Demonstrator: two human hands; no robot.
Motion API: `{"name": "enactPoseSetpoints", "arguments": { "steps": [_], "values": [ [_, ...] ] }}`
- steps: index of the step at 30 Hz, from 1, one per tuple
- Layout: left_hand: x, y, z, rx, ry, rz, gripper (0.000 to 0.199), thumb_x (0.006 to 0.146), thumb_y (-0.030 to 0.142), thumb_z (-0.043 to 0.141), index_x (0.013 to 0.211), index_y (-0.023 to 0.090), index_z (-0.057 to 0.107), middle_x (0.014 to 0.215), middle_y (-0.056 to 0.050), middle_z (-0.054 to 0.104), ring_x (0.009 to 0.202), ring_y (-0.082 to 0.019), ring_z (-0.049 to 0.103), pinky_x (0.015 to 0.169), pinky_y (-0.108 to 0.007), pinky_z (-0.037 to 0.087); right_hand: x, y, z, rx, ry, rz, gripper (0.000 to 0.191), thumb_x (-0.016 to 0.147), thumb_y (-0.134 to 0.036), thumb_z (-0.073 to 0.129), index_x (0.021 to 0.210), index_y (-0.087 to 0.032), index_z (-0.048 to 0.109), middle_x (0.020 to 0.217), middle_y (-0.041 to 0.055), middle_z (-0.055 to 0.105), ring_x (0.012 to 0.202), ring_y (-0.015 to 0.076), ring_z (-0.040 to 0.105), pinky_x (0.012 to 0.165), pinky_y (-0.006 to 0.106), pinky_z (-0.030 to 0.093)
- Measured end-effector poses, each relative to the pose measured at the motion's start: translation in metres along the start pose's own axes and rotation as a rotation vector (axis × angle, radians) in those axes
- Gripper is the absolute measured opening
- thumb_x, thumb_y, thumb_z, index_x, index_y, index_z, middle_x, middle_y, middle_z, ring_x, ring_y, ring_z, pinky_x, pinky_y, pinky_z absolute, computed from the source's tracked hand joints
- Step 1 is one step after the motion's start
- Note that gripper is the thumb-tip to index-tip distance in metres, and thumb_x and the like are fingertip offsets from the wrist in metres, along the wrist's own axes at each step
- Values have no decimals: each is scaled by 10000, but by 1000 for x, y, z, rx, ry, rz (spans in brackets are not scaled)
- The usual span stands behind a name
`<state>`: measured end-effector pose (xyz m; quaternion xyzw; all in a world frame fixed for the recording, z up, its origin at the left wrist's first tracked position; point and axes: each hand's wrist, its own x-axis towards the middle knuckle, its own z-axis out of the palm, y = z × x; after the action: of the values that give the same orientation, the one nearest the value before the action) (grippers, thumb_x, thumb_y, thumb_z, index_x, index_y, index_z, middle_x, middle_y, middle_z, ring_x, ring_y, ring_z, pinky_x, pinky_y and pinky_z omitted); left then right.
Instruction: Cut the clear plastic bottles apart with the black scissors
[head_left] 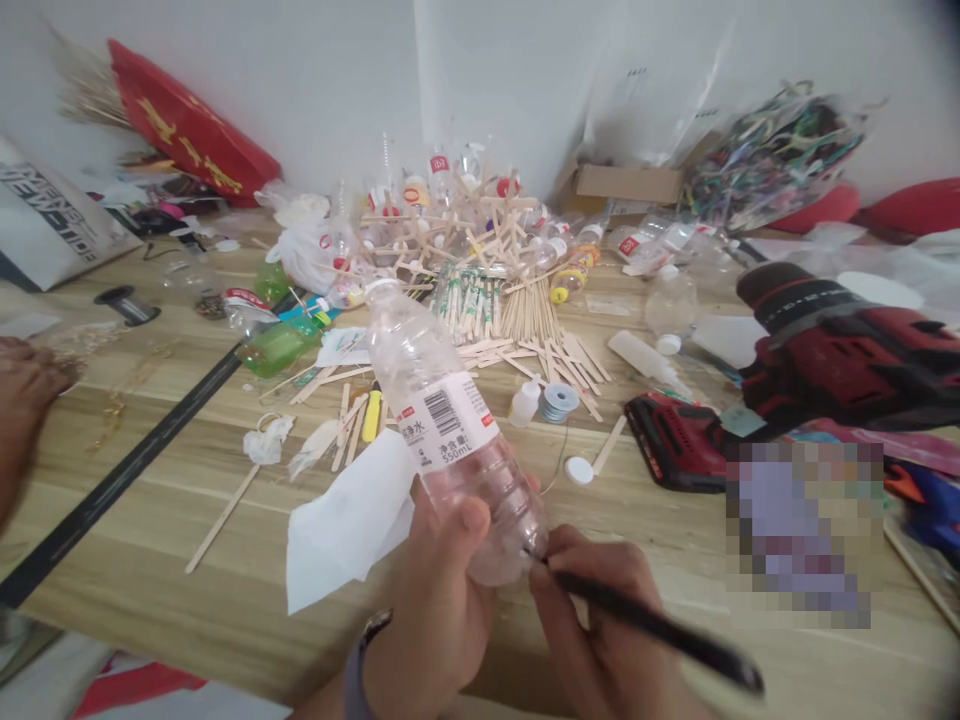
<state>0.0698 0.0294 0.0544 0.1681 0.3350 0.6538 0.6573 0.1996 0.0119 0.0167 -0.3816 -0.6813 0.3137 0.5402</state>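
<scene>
A clear plastic bottle (442,405) with a white label and barcode is tilted, its neck pointing up and left, away from me. My left hand (442,590) is wrapped round its lower part, with the thumb across the near side. In my right hand (600,610) is a black pen-like tool (660,630), gripped between thumb and fingers. Its tip meets the bottle near the base on the right side. The exact contact spot is small and partly hidden by my fingers.
Wooden sticks (532,310) and plastic bottles pile up behind. White paper (345,530) lies left of the bottle. A red and black power drill (847,350) stands at right, beyond a white cap (579,471). Another person's hand (26,400) rests at the left edge.
</scene>
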Motion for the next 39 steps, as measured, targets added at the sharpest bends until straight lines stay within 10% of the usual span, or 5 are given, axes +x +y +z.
{"name": "enactPoseSetpoints", "arguments": {
  "steps": [7, 31, 35, 39],
  "values": [
    [0, 1, 0, -17, -10, -22, 502, 638, 512, 884, 1013, 210, 745, 883, -49, 773, 768, -189, 719, 697, -258, 588, 6, -18, 5, 702, -106, 791, 469, 877, -603, 717, 864, -219, 448, 559, -106, 401, 447, 54, 308, 438, 167, 290],
    [0, -5, -3, -103, -34, -97, 480, 664, 491, 878, 1021, 200, 745, 893, -53, 793, 801, -186, 726, 757, -262, 581, 16, -31, 10, 933, -59, 921, 486, 765, -532, 838, 891, -208, 498, 520, -120, 417, 416, 26, 244, 417, 140, 285],
    [-2, -5, -4, -18, 8, -85, 507, 673, 518, 858, 1032, 177, 748, 869, -65, 790, 770, -198, 720, 732, -275, 575, 1, -16, 8, 666, -16, 766, 458, 864, -553, 737, 807, -225, 423, 540, -99, 398, 448, 64, 332, 453, 181, 305],
    [-4, -3, -3, 22, 8, -88, 507, 690, 500, 858, 1053, 166, 741, 898, -71, 791, 813, -192, 719, 743, -255, 571, -3, -2, -3, 177, -16, 305, 165, 930, -270, 634, 812, -218, 531, 628, -34, 470, 505, 108, 404, 461, 217, 338]
  ]
}}
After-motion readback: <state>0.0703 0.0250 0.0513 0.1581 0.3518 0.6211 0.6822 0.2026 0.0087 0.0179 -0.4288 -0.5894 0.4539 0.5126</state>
